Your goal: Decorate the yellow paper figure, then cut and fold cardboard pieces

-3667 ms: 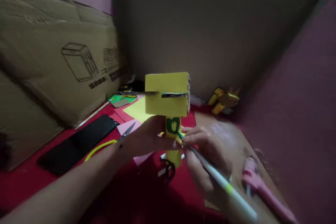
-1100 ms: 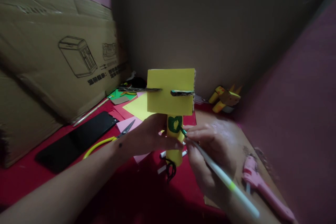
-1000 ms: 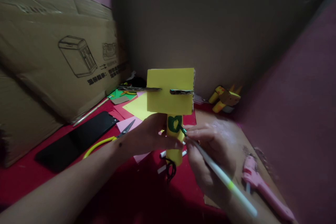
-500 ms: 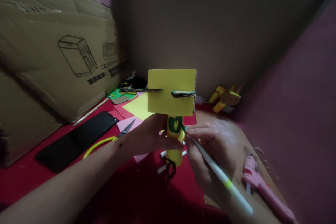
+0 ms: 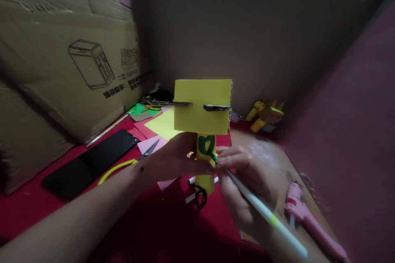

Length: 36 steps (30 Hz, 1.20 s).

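A: Hands, quick?

B: My right hand is pinched closed round a long white marker pen with a green tip, barrel running off to 5 o'clock. My left hand comes in from 9 o'clock and is wrapped tight round the column of an upright yellow paper-covered cardboard figure.

A: Where's the figure?

B: Dead centre, over the red tabletop. I can't tell if its base touches. Block head on top, two dark slits across it. The pen tip is on the green painted mark just under the head.

A: Around it?

B: Pink hot-glue gun lies at 4 o'clock of my right hand. Yellow-handled scissors and a flat black phone are at 9, near each other. Loose coloured paper sheets are behind at 11. Small yellow cardboard figure at 2, by the wall. Big brown printed cardboard box is far off at 10.
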### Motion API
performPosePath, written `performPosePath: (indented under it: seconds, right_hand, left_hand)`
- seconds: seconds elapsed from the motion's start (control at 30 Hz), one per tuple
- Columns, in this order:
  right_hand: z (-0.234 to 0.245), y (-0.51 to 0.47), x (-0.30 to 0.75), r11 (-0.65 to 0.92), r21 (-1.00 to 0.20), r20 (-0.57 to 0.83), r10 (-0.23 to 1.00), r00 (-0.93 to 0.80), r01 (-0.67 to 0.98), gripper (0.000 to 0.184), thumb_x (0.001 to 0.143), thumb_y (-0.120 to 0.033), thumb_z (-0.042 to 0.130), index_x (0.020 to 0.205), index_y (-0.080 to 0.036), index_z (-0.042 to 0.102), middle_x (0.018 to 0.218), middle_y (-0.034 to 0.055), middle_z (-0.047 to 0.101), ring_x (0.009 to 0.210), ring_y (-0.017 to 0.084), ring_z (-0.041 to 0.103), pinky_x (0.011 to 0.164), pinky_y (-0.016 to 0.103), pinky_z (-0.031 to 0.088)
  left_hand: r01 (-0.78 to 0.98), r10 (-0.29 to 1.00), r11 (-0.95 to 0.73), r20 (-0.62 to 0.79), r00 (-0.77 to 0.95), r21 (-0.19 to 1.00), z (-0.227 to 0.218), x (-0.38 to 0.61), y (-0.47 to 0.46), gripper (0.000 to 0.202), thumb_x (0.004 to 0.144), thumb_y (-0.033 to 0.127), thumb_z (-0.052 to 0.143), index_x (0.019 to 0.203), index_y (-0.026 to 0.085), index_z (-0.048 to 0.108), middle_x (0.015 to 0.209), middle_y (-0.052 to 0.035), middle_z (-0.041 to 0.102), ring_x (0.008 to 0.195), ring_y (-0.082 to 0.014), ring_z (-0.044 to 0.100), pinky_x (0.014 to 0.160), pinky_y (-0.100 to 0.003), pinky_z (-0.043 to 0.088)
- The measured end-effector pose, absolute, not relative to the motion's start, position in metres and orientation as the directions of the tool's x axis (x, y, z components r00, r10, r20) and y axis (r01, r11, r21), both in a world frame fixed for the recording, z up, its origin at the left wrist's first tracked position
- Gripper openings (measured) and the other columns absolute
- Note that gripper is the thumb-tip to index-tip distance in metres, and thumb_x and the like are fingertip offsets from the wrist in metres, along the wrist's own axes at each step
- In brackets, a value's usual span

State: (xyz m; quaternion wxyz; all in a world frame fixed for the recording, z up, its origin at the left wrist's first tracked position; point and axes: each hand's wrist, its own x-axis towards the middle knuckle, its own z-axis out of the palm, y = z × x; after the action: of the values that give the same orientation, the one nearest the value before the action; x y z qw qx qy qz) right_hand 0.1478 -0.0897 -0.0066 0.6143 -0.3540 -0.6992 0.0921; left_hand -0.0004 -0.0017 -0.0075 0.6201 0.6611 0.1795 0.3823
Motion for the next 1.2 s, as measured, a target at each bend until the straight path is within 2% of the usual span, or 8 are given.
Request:
performPosePath:
  seconds: [0.17,0.37,0.53,0.67,0.8,0.97,1.07,1.2]
  right_hand:
    - [-0.008,-0.0892,0.1489,0.732,-0.565,0.791,0.612,-0.002,0.38,0.023,0.079,-0.001,0.056,0.088,-0.022,0.06,0.088,0.0026,0.063,0.088,0.017,0.064,0.077,0.033,0.053]
    - [-0.0009,-0.0894,0.1481,0.739,-0.555,0.8,0.6,-0.001,0.382,0.021,0.081,-0.003,0.055,0.091,-0.021,0.06,0.09,0.0039,0.064,0.086,0.015,0.066,0.07,0.028,0.054]
    - [0.0009,-0.0871,0.1455,0.756,-0.537,0.82,0.572,0.021,0.375,0.025,0.081,-0.001,0.054,0.095,-0.021,0.06,0.085,0.001,0.061,0.079,0.011,0.064,0.064,0.022,0.051]
    - [-0.0019,-0.0856,0.1453,0.766,-0.526,0.833,0.551,0.044,0.37,0.027,0.08,0.0,0.055,0.096,-0.021,0.06,0.086,-0.0005,0.06,0.075,0.009,0.062,0.064,0.021,0.05]
    - [-0.0032,-0.0865,0.1469,0.763,-0.539,0.825,0.564,0.039,0.356,0.028,0.08,0.0,0.055,0.098,-0.021,0.059,0.088,0.0002,0.061,0.079,0.01,0.063,0.066,0.023,0.051]
    - [-0.0032,-0.0883,0.1467,0.747,-0.565,0.799,0.601,0.006,0.349,0.024,0.082,-0.002,0.055,0.094,-0.022,0.06,0.091,0.0021,0.065,0.084,0.012,0.064,0.068,0.025,0.052]
    - [-0.0044,-0.0888,0.146,0.745,-0.569,0.799,0.602,0.017,0.348,0.024,0.081,-0.001,0.055,0.092,-0.022,0.061,0.091,0.0017,0.065,0.087,0.013,0.064,0.073,0.025,0.052]
    - [-0.0036,-0.0887,0.1471,0.75,-0.559,0.8,0.6,-0.009,0.353,0.023,0.078,0.0,0.055,0.088,-0.02,0.06,0.089,0.0025,0.063,0.086,0.014,0.064,0.074,0.028,0.052]
  left_hand:
    - [-0.209,0.692,-0.25,0.325,0.645,0.945,-0.0062,-0.002,-0.0095,0.031,0.092,0.032,0.056,0.119,0.017,0.058,0.121,-0.0099,0.06,0.1,-0.0214,0.062,0.085,-0.042,0.054]
    - [-0.19,0.665,-0.302,0.35,0.659,0.934,-0.0074,-0.0023,-0.0037,0.033,0.091,0.032,0.058,0.119,0.015,0.057,0.118,-0.0096,0.061,0.098,-0.0215,0.062,0.082,-0.042,0.055]
    - [-0.188,0.639,-0.313,0.353,0.684,0.931,-0.0075,-0.0021,-0.0022,0.047,0.075,0.023,0.076,0.119,0.019,0.058,0.107,-0.0054,0.065,0.092,-0.0188,0.061,0.079,-0.033,0.051]
    - [-0.162,0.619,-0.31,0.329,0.713,0.937,-0.0065,-0.0013,-0.0012,0.052,0.068,0.019,0.079,0.116,0.021,0.06,0.094,-0.0013,0.063,0.086,-0.017,0.056,0.072,-0.028,0.047]
    - [-0.085,0.643,-0.326,0.286,0.711,0.942,-0.0051,-0.0011,-0.001,0.047,0.068,0.021,0.079,0.111,0.019,0.062,0.083,0.0012,0.057,0.074,-0.014,0.049,0.068,-0.028,0.043]
    - [-0.075,0.629,-0.303,0.259,0.733,0.95,-0.002,-0.0022,-0.0037,0.043,0.073,0.02,0.075,0.113,0.019,0.061,0.089,-0.0003,0.06,0.08,-0.0154,0.051,0.073,-0.028,0.044]
    - [-0.078,0.623,-0.319,0.272,0.733,0.944,-0.0013,-0.0028,-0.0042,0.038,0.075,0.019,0.073,0.111,0.018,0.062,0.083,0.0009,0.059,0.08,-0.0155,0.05,0.075,-0.028,0.044]
    - [-0.061,0.64,-0.317,0.261,0.722,0.946,-0.0026,-0.0042,-0.0039,0.042,0.074,0.019,0.074,0.114,0.019,0.062,0.082,0.0022,0.058,0.08,-0.0156,0.051,0.076,-0.028,0.046]
